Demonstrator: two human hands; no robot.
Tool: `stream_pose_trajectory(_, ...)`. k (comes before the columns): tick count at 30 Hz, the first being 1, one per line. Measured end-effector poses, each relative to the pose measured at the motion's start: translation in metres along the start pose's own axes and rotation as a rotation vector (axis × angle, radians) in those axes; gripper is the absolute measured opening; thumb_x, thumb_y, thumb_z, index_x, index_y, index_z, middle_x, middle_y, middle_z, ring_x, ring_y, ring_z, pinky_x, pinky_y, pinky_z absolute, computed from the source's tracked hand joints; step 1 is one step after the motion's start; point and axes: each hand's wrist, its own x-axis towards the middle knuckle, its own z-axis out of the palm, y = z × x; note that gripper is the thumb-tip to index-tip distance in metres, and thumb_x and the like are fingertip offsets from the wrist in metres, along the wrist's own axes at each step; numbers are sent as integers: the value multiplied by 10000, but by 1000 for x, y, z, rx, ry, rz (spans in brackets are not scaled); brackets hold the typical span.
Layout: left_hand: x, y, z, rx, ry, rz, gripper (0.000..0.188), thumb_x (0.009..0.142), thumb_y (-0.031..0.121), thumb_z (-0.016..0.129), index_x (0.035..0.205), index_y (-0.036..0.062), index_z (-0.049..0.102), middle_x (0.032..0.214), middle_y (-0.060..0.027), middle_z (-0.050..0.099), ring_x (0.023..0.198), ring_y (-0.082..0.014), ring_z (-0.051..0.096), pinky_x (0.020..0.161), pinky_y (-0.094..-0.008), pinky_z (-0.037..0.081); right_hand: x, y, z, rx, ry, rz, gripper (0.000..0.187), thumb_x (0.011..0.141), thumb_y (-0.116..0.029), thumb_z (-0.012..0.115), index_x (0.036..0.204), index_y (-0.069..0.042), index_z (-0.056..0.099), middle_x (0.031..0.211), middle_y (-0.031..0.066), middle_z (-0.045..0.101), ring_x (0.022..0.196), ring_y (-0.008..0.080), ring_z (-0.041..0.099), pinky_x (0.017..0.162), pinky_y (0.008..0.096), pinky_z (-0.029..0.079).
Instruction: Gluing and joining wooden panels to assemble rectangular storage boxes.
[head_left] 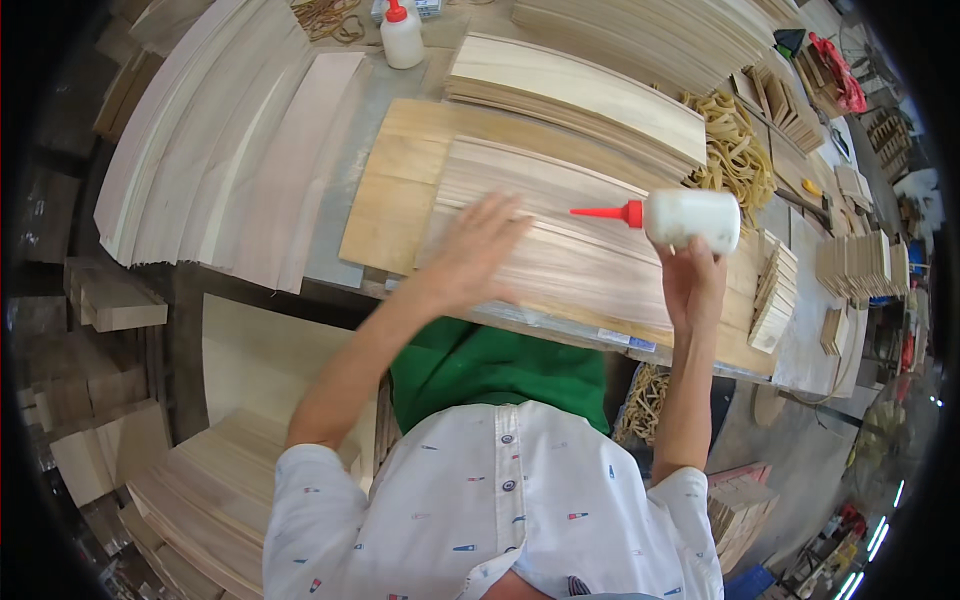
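In my right hand [693, 278] is a white squeeze bottle [692, 220] with a red nozzle, lying on its side with the tip pointing left. My fingers are wrapped round it from below, above the right part of some wooden boards [590, 265]. These narrow pale boards lie side by side on a larger wooden panel [395, 195]. My left hand [478, 250] is over the left end of the boards, slightly blurred, its fingers stretched out and holding nothing. Whether it touches the wood I cannot tell.
A second white bottle [402, 38] with a red cap stands at the back. Beyond the boards is a stack of planks [580, 90], with tan rubber bands [733, 150] beside it. Long planks [230, 130] fill the left; small wooden pieces [774, 290] lie right.
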Motion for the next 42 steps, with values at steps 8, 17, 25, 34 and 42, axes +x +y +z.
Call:
stream_pose_trajectory(8, -7, -41, -12, 71, -39, -26, 1086, 549, 449, 854, 1442, 61, 373, 1559, -195, 224, 1454, -358, 172, 1161, -471, 207, 54, 24, 34, -68, -54, 89, 501, 839, -128, 698, 1272, 2, 483, 1180, 117, 603, 1094, 239, 605, 947, 441, 513)
stream_pose_trajectory(17, -7, -44, -11, -27, 3, -46, 1070, 512, 472, 851, 1419, 108, 417, 1528, -127, 307, 1444, -333, 210, 1139, -479, 234, 102, 84, 86, -114, -116, 114, 613, 793, -93, 751, 1310, -15, 431, 1181, 115, 572, 1090, 225, 587, 906, 382, 520)
stream_pose_trajectory(25, -7, -42, -14, -37, -17, -87, 1070, 512, 464, 852, 1419, 109, 409, 1535, -114, 290, 1442, -332, 208, 1134, -480, 242, 119, 112, 108, -171, -123, 73, 684, 770, -147, 801, 1313, -9, 409, 1177, 119, 564, 1083, 222, 583, 892, 368, 529)
stream_pose_trajectory(34, -5, -38, -16, -65, -15, -96, 1066, 496, 415, 870, 1410, 111, 411, 1535, -98, 286, 1437, -331, 213, 1143, -471, 246, 119, 115, 107, -192, -119, 55, 672, 767, -156, 805, 1293, 9, 421, 1150, 128, 577, 1059, 225, 594, 865, 366, 545)
stream_pose_trajectory(42, -4, -36, -17, -69, -34, -118, 1068, 497, 399, 876, 1414, 118, 408, 1538, -88, 285, 1444, -323, 200, 1153, -470, 230, 111, 104, 113, -287, -189, 29, 653, 753, -94, 805, 1286, -7, 438, 1171, 116, 586, 1072, 206, 589, 875, 355, 531)
